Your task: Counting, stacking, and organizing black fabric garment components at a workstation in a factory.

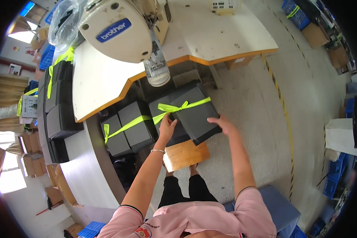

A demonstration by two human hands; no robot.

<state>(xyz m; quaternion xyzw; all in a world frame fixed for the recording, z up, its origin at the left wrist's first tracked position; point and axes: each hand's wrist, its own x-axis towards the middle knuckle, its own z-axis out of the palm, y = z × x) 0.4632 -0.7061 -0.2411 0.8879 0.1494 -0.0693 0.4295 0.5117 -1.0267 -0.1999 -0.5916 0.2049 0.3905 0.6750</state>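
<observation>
A dark grey box (194,111) with a bright green ribbon (174,107) tied in a bow lies tilted below the table's edge. My left hand (166,127) grips its near left side beside the ribbon. My right hand (223,123) rests on its right edge, fingers over the corner. More dark grey boxes (131,127) strung on the same green ribbon sit to the left, under the table.
A cream sewing machine (119,29) stands on the white, orange-edged table (210,35) above. A wooden board (185,154) lies by my feet. Stacked grey boxes (57,103) with green ribbon line the left side. Blue crates (295,12) stand at the far right on the concrete floor.
</observation>
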